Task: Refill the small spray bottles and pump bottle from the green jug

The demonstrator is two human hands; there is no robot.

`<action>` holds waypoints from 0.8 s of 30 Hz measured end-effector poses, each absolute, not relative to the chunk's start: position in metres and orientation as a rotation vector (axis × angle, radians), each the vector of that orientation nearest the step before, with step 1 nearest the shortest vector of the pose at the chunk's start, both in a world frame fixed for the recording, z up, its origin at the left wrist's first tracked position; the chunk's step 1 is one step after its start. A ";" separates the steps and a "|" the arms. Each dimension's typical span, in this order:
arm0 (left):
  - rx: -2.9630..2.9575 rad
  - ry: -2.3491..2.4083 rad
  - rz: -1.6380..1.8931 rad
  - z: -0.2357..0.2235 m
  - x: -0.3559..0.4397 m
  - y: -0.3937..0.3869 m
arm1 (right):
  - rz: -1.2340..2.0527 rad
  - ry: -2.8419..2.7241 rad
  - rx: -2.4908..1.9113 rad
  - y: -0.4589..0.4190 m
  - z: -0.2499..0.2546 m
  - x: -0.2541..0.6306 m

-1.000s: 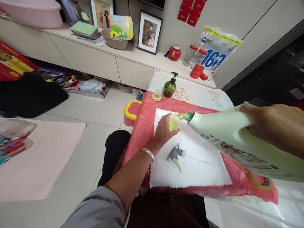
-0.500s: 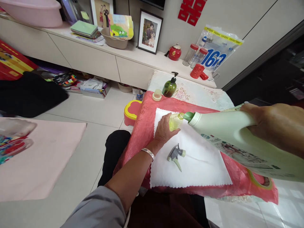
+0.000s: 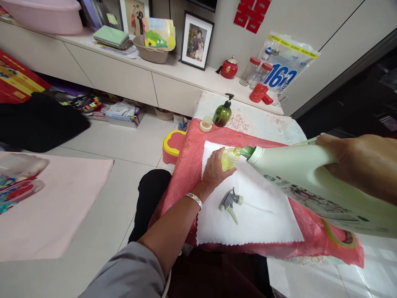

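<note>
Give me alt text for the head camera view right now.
The left hand holds a small yellow bottle while the right hand tips a large pale green jug, its green spout at the bottle's mouth. Lower in view, a grey spray trigger lies on a white cloth over a red cover.

We count: two jars [image 3: 249,72], two framed photos [image 3: 197,40], one jug [image 3: 310,178], one small bottle [image 3: 230,159], one pump bottle [image 3: 222,114], one spray head [image 3: 230,202], one cap [image 3: 205,123], one white cloth [image 3: 251,225], one stool [image 3: 172,143], one red pot [image 3: 229,69].
</note>
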State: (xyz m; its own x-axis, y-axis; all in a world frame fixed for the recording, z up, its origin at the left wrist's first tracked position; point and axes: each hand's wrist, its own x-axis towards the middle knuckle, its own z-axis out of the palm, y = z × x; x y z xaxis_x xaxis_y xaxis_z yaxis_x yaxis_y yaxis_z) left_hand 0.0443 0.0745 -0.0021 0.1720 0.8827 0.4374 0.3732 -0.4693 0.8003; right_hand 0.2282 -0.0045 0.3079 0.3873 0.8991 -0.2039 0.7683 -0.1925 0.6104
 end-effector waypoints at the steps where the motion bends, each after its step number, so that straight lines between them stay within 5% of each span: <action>1: 1.932 1.184 1.267 -0.002 0.044 0.075 | 0.270 1.427 2.007 -0.004 0.308 0.229; 24: 1.919 1.179 1.263 -0.002 0.044 0.074 | 0.272 1.466 2.018 -0.005 0.306 0.237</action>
State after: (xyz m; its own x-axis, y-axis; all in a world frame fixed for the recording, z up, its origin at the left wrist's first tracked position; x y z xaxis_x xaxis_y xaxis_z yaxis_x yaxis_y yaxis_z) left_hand 0.0436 0.0741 -0.0016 0.1730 0.8865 0.4292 0.3673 -0.4624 0.8070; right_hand 0.2372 -0.0053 0.3055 0.3621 0.9130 -0.1879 0.7846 -0.1897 0.5903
